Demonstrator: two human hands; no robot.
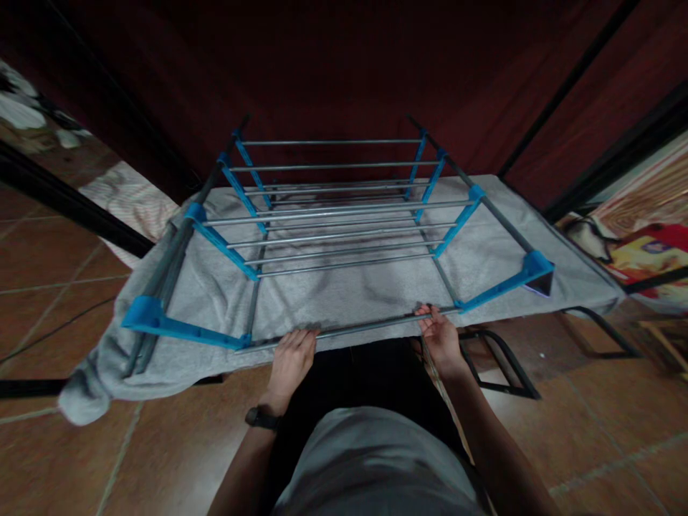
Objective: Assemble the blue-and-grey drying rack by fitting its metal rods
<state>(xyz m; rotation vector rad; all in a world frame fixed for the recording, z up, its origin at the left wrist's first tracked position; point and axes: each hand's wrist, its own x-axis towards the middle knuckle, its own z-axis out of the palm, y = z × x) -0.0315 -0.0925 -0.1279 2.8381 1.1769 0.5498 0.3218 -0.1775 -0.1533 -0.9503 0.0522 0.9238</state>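
Note:
A clothes drying rack [352,251] with grey metal bars and blue plastic joints stands on a table covered by a grey cloth [344,294]. Its front bar [370,325] runs along the near edge of the cloth, between two blue arms. Near that bar's left end, my left hand [293,356] is closed over it from above, knuckles up. My right hand [438,335], palm turned upward, has its fingers curled loosely round the bar close to the right blue arm [494,290]. Parts of the fingers are hidden behind the bar.
A dark red curtain [333,64] hangs behind the table. Black metal legs [505,365] stand on the tiled floor [177,437] below. At the right lies a red and yellow bag [653,258]. A cable [59,326] crosses the floor at the left.

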